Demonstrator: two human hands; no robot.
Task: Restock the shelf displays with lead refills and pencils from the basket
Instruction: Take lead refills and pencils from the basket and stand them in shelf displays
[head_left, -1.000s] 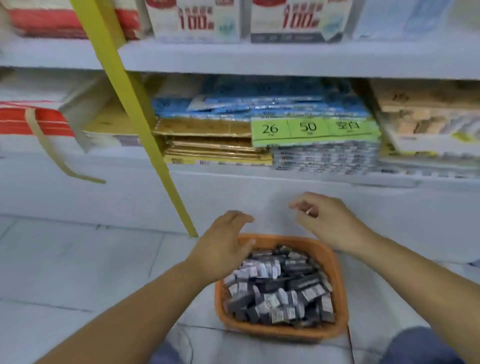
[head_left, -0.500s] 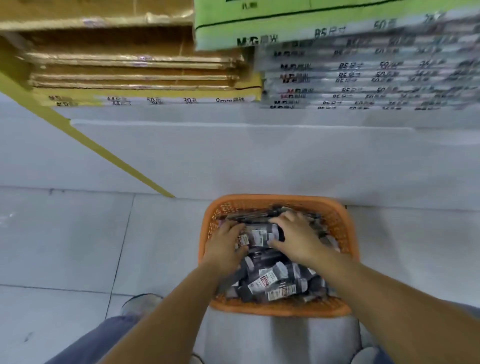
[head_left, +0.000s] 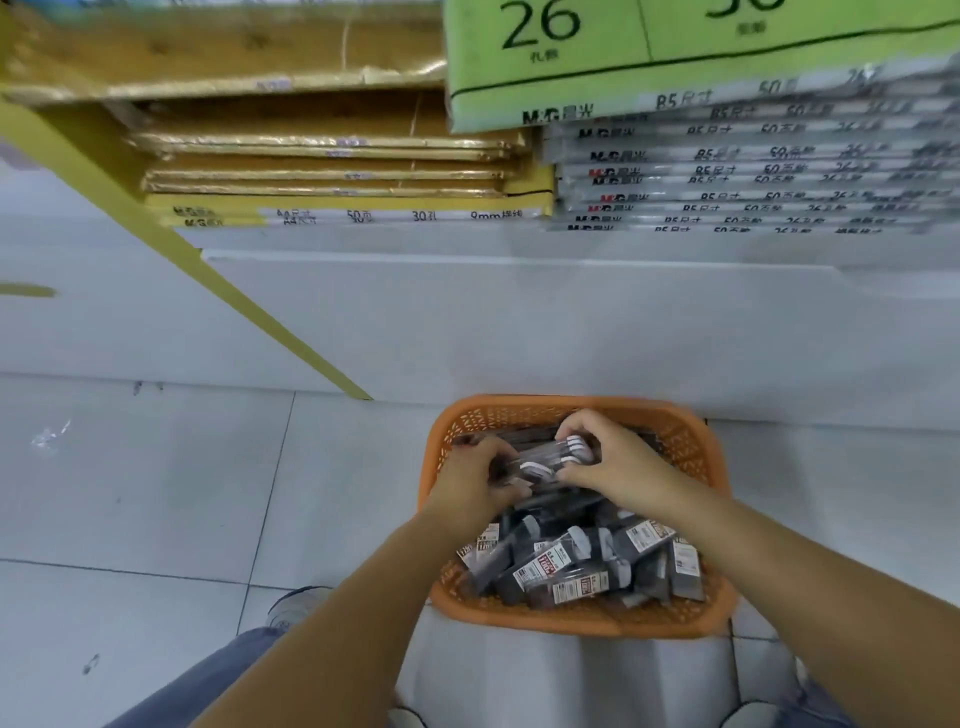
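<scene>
Hands in the basket (head_left: 571, 621)
Left hand (head_left: 478, 480) and right hand (head_left: 618, 467) fingers clasp clear packets (head_left: 550, 457) at its 12 o'clock end.

The bare left forearm enters from 7 o'clock and the right from 4 o'clock, converging just below centre. The left hand (head_left: 478, 483) and right hand (head_left: 621, 470), knuckles up, curl their fingers round one clear-wrapped bundle of slim dark packs (head_left: 550, 460) between them.

Tiled floor (head_left: 156, 493) carries orange basket (head_left: 571, 623); shelf (head_left: 363, 240) carries stacked paper packs (head_left: 727, 174).
</scene>
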